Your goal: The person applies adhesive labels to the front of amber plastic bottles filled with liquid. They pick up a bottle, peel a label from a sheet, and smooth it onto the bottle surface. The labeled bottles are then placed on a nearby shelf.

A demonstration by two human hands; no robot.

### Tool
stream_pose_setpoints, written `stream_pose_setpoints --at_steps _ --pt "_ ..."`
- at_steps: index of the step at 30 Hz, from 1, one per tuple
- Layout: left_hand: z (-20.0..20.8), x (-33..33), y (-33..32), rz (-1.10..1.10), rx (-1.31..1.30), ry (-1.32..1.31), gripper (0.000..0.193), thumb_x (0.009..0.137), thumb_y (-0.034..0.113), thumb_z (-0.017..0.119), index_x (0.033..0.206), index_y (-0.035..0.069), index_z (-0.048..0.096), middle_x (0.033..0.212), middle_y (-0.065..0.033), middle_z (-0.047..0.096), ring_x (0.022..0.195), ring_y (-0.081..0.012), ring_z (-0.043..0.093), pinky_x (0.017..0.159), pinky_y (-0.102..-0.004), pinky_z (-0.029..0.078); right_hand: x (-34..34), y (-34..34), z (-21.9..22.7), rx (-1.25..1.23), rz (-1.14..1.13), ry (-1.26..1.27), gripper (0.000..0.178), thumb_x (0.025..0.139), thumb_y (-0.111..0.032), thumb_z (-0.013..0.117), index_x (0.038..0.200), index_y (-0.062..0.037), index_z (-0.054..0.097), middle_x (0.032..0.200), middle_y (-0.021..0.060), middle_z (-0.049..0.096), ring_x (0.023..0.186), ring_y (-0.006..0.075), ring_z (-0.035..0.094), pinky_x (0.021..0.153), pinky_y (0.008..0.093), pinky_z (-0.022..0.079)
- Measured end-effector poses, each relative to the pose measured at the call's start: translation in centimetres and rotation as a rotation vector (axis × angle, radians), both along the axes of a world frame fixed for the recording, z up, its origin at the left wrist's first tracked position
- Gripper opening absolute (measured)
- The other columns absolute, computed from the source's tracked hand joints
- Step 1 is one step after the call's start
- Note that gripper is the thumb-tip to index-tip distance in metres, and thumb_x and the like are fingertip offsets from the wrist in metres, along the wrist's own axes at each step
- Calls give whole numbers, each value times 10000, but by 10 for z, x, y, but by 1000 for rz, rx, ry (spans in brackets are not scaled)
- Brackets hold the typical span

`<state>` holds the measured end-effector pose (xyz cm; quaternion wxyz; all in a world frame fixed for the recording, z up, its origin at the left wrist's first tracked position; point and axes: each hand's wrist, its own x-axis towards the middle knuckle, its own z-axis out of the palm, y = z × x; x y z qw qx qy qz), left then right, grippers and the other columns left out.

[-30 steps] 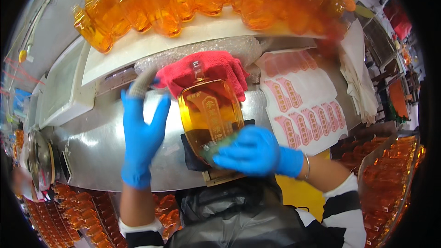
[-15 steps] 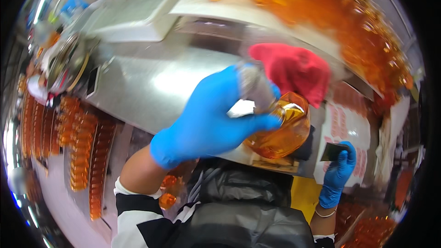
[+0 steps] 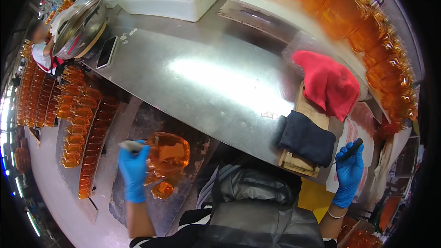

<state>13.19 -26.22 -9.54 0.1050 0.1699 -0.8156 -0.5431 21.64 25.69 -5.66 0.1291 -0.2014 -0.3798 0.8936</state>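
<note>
My left hand (image 3: 133,172), in a blue glove, is closed around the greyish end piece (image 3: 132,145) of a see-through amber bottle (image 3: 169,154). The bottle lies or hovers over a dark, stained board (image 3: 149,121) at lower left; contact with the board is unclear. A smaller amber piece (image 3: 162,189) sits beside it. At the right, my right hand (image 3: 349,174), also gloved, pinches a thin dark flat piece (image 3: 351,150), seen nearly edge-on. Nearest to that hand are a folded black cloth (image 3: 308,138) on a wooden block (image 3: 298,169) and a red cloth (image 3: 328,82).
A steel table (image 3: 193,96) crosses the middle, with a phone (image 3: 107,52) and a metal pan lid (image 3: 80,27) at its left. A white tray (image 3: 170,7) stands at the back. Amber bottles (image 3: 340,14) crowd a white board; more rows (image 3: 94,151) stand left. Another person (image 3: 42,50) is far left.
My left hand has carried the amber bottle from above the steel table down and left to the dark board. The right hand has stayed near the same spot, its dark piece turned edge-on.
</note>
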Motion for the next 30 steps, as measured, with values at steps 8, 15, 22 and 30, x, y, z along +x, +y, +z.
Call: stream_pose_setpoints --at_steps 8,15,22,30 --pt "-310 38 18 -134 -669 -404 141 782 93 590 812 29 468 785 -92 497 759 -233 484 734 -334 400 8 8 23 -109 26 -12 294 941 -288 433 1097 -81 572 927 87 573 825 207 537 780 342 465" --pt "-351 84 2 -223 -561 -240 108 706 77 596 750 24 513 799 -164 522 811 -329 509 744 -366 412 14 10 24 -169 -102 -61 317 933 -338 427 1022 -92 607 872 97 600 803 231 557 731 339 469" --pt "-280 41 -6 -129 -959 -389 49 811 39 550 804 5 585 791 -138 588 740 -245 567 675 -326 449 -35 11 44 -103 -225 -235 367 918 -357 456 649 -116 521 619 42 467 538 164 447 519 287 397" --pt "69 -179 180 -324 -351 915 300 833 -35 526 1131 -17 494 1130 -158 542 1033 -253 537 902 -353 420 -45 31 44 95 -128 -199 380 937 -350 422 688 -90 542 660 28 524 505 104 451 483 211 367"
